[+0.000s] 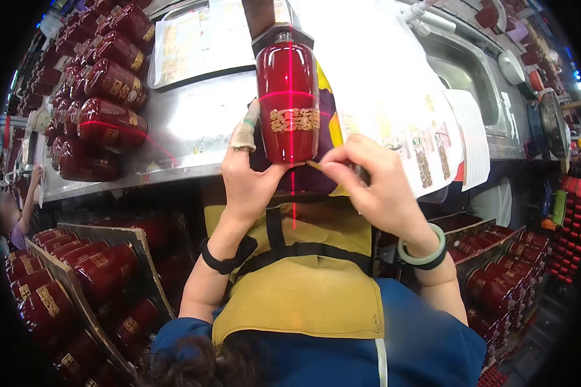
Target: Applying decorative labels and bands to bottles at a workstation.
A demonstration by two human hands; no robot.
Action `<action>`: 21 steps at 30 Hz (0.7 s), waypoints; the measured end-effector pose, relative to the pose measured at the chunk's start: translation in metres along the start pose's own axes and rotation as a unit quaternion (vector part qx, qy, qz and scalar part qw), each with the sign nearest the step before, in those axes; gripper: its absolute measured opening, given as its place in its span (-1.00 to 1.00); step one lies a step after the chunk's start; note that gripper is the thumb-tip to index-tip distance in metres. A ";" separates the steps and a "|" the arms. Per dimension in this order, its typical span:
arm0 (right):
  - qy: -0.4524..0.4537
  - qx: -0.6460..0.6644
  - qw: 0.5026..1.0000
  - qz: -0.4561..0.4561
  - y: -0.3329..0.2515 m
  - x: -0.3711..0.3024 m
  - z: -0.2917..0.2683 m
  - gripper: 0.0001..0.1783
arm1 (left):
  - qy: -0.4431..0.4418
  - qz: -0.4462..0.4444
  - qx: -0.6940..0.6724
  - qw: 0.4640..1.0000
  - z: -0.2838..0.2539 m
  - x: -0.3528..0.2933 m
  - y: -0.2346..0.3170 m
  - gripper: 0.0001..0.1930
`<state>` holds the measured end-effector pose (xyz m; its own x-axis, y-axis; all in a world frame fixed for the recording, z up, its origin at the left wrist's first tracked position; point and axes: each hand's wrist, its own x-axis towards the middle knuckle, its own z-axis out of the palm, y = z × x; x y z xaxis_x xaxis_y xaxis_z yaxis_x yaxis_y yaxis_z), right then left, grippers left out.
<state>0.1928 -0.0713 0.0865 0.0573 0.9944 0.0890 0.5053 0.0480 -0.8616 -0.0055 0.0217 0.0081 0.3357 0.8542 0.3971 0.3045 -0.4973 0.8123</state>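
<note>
A glossy dark red bottle [289, 90] with a gold ornament band lies with its neck away from me, in a dark rest [265, 40]. Red laser lines cross its surface. My left hand [248, 174] is closed on the bottle's lower left side, its thumb at the base and a fabric finger cover [244, 137] on one finger. At the base's right corner, my right hand [374, 177] pinches a small thin yellowish strip [314, 165]. What exactly the strip is, I cannot make out. Purple and yellow cloth [329, 109] shows beneath the bottle.
Several red bottles [113, 84] lie stacked on the left of the metal bench [193, 138]. Decal sheets lie on a tray [203, 45] and in a white stack [426, 122]. A sink [461, 74] is at right. Crates [103, 258] of bottles flank me; another person [16, 216] is far left.
</note>
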 end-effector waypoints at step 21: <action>0.062 0.020 0.996 0.067 0.018 0.013 0.028 -0.76 | -0.031 -0.142 -0.239 0.960 -0.002 -0.014 0.012 -0.27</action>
<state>0.1784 -0.0547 0.0579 0.2294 0.9729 0.0308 0.4513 -0.0783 -0.8890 -0.0081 0.0038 0.0129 0.3562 0.9272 0.1162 -0.0480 -0.1061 0.9932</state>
